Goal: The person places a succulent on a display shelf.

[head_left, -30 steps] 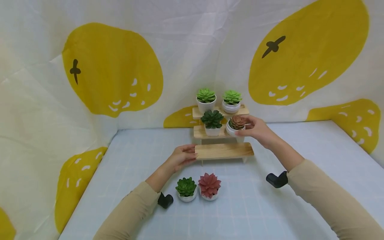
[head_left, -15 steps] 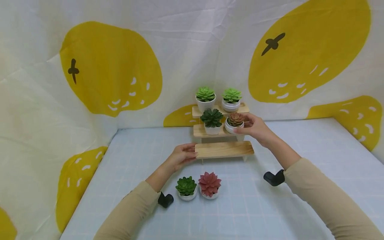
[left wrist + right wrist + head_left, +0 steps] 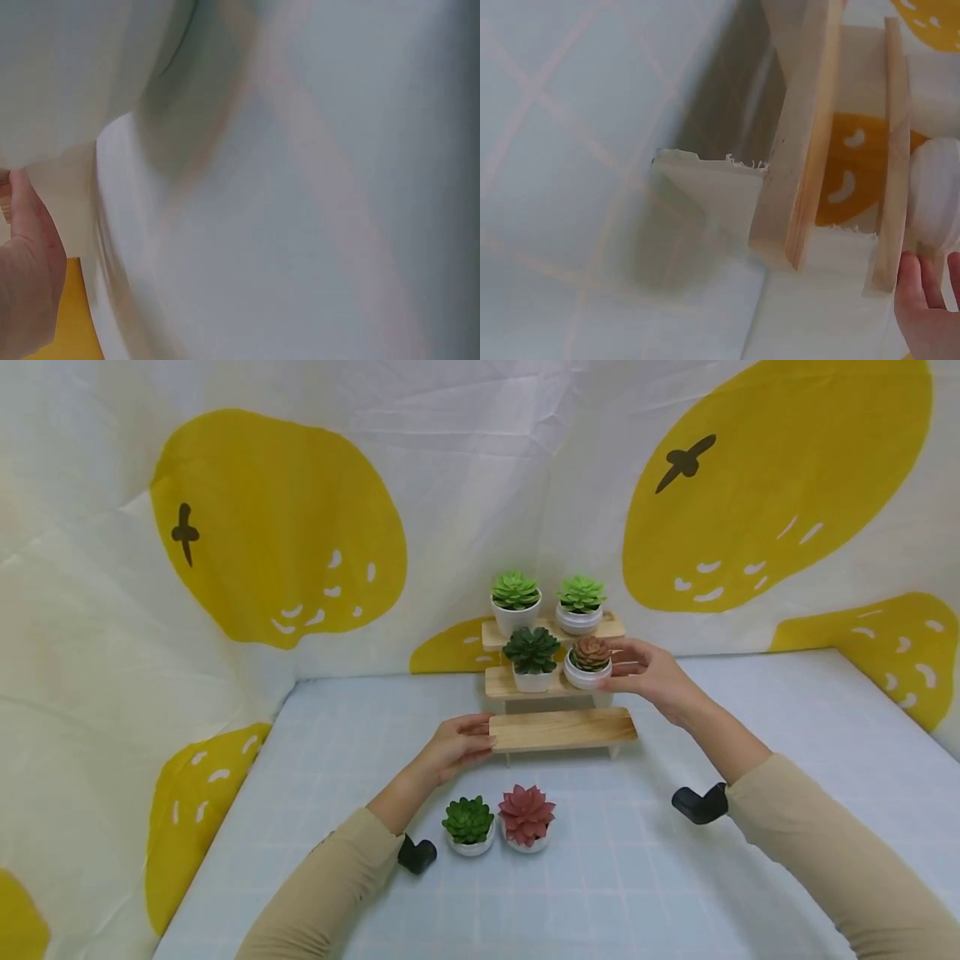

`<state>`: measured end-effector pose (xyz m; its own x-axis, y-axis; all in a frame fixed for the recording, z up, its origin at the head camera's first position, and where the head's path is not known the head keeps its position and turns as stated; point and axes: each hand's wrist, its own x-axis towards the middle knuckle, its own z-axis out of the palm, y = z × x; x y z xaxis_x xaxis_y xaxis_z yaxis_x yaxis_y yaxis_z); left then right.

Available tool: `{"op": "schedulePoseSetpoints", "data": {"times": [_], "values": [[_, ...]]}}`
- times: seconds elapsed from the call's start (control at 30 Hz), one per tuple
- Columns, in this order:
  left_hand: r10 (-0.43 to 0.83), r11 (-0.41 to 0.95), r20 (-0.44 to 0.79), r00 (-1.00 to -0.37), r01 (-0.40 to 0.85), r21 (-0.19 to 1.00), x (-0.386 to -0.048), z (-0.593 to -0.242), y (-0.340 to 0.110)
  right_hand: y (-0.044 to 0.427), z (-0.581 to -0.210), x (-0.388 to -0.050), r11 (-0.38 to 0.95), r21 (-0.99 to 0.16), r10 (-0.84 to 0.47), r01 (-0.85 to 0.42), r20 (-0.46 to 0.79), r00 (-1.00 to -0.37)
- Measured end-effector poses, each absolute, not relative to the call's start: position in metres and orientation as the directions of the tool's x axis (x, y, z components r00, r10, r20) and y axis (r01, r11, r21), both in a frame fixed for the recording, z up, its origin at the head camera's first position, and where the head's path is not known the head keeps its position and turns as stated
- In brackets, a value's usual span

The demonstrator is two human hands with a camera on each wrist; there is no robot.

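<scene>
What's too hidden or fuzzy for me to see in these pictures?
- Head view: most of the pot, hidden by pink leaves.
- Left wrist view: what the pale shape is; too blurred.
- Left wrist view: most of the wooden stand, beyond the left edge.
- Right wrist view: the brown plant in the white pot, past the right edge.

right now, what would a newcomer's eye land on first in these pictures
Probably the big yellow shapes on the white backdrop. Next, the wooden stand near mid-picture, the left hand gripping its front left end, the right hand at the brown succulent on it. Nearer the camera, a red succulent stands out on the pale table.
</scene>
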<state>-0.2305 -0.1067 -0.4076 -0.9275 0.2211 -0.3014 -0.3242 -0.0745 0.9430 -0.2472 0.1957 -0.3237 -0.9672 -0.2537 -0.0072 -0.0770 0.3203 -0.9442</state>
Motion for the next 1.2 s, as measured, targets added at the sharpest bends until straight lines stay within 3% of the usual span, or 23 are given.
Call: {"op": "schedulePoseSetpoints", "data": {"times": [0.5, 1.2], "values": [[0.228, -0.08, -0.286, -0.931, -0.311, 0.947, -0.233, -0.408, -0.107, 0.223, -0.317, -0.228, 0.328, -0.942, -0.241, -0.071, -0.011, -0.97], [0.221, -0.065, -0.293, -0.93, -0.314, 0.947, -0.231, -0.409, -0.108, 0.217, -0.343, -0.187, 0.316, -0.943, -0.374, -0.109, -0.018, -0.927]]}}
